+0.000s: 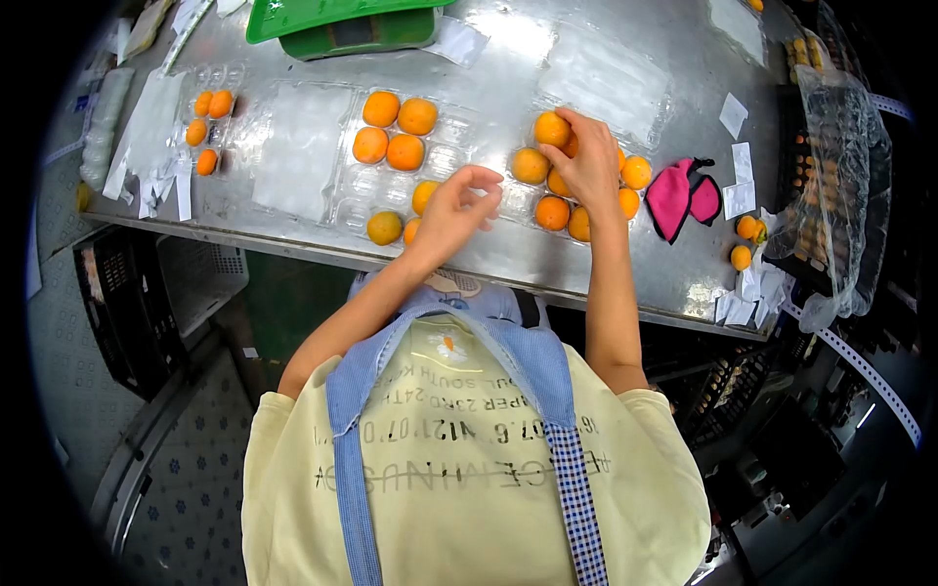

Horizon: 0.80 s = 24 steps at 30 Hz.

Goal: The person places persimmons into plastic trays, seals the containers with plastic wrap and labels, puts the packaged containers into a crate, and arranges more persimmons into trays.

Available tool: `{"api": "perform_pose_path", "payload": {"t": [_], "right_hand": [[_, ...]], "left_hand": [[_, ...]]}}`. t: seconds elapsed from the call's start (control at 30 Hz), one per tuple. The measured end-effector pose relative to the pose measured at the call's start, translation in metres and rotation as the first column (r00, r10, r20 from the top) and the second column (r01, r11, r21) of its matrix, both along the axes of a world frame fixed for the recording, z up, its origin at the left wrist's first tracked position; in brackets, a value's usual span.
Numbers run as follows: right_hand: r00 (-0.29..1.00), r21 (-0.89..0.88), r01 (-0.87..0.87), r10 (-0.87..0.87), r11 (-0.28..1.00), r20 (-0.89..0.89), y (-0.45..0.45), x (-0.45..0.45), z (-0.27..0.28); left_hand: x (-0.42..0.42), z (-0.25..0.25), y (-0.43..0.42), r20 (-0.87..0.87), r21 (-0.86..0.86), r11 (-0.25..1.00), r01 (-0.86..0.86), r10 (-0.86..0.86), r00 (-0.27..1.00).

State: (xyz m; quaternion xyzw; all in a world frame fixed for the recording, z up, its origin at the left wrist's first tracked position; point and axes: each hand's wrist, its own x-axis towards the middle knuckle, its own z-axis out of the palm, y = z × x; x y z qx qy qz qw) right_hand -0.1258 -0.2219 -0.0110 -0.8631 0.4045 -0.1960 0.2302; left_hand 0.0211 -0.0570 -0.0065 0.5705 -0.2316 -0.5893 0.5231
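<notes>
The right hand (592, 168) pinches an orange fruit (552, 128) between fingers and thumb at the far left of the right-hand fruit cluster (553, 213); a light, even grip should avoid bruising or jostling neighbours. The left hand (457, 213), loosely spread, appears empty, best kept above the clear tray (451, 130) left of centre on the desk (684, 278).
</notes>
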Motion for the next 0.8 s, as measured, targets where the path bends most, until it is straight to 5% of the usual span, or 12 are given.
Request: {"api": "perform_pose_path", "payload": {"t": [0.23,0.43,0.6,0.8], "right_hand": [[0.993,-0.064,-0.052,0.045,0.997,-0.109,-0.004,0.001,-0.015],[0.993,-0.176,0.005,0.016,0.984,0.118,0.004,0.003,-0.014],[0.972,-0.001,-0.049,0.048,0.999,0.231,0.036,0.004,0.003],[0.943,0.116,-0.275,0.244,0.955,0.226,0.092,0.022,-0.010]], "left_hand": [[0.008,-0.009,0.005,0.050,0.029,1.000,0.004,-0.005,0.999],[0.037,0.003,0.011,0.129,-0.050,0.995,-0.089,0.094,0.987],[0.110,0.010,0.054,0.387,-0.078,0.913,-0.401,0.399,0.831],[0.115,-0.016,0.107,0.546,0.032,0.926,-0.377,0.299,0.783]]}}
